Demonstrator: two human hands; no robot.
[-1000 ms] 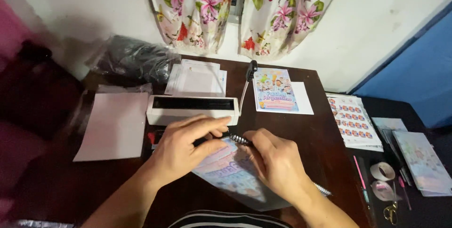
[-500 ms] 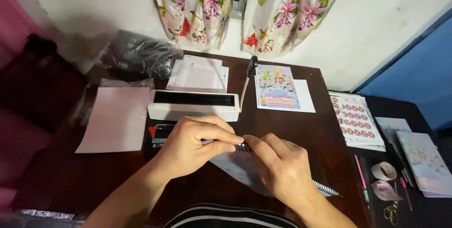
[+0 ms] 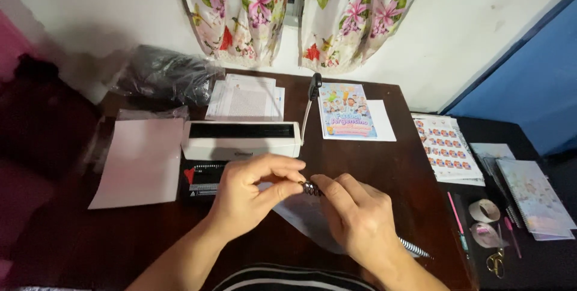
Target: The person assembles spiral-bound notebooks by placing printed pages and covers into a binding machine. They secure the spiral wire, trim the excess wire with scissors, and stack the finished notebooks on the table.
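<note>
Dark table (image 3: 384, 171): both hands on spiral coil (image 3: 311, 188)

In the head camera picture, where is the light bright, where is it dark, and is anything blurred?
Head view: the white wall and floral curtain are brightly lit; the left side and the dark wooden table stay dim; both hands, left hand and right hand, look fairly sharp, the spiral coil between them slightly soft.
</note>
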